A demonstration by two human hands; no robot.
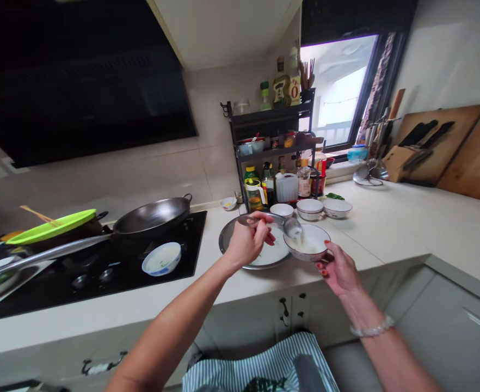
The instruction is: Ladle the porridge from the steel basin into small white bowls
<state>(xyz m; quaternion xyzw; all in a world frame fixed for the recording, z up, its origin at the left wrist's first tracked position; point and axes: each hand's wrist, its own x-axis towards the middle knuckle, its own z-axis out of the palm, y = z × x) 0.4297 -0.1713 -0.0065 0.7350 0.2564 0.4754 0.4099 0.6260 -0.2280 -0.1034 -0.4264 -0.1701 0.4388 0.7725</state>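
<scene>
My left hand [248, 238] is closed round the handle of a metal ladle [292, 228], whose bowl tips over the rim of a white bowl. Whitish liquid runs from the ladle into that dark-rimmed white bowl [308, 253], which my right hand [340, 267] grips by its right side. Beneath both lies a wide metal basin [225, 235] holding a milky liquid with green bits. The held bowl hangs over the basin's right edge. Just behind stand more white bowls, among them a near one [282, 210], a stacked pair [309, 209] and a right-hand one [337, 208].
At left, a wok [154, 215] and a blue-patterned bowl of pale liquid [162, 259] sit on the black cooktop [134, 294], with a lime-green basket [54, 228] beyond. A black rack [272, 114] holds bottles. A knife block [401, 160] and cutting boards lean at right.
</scene>
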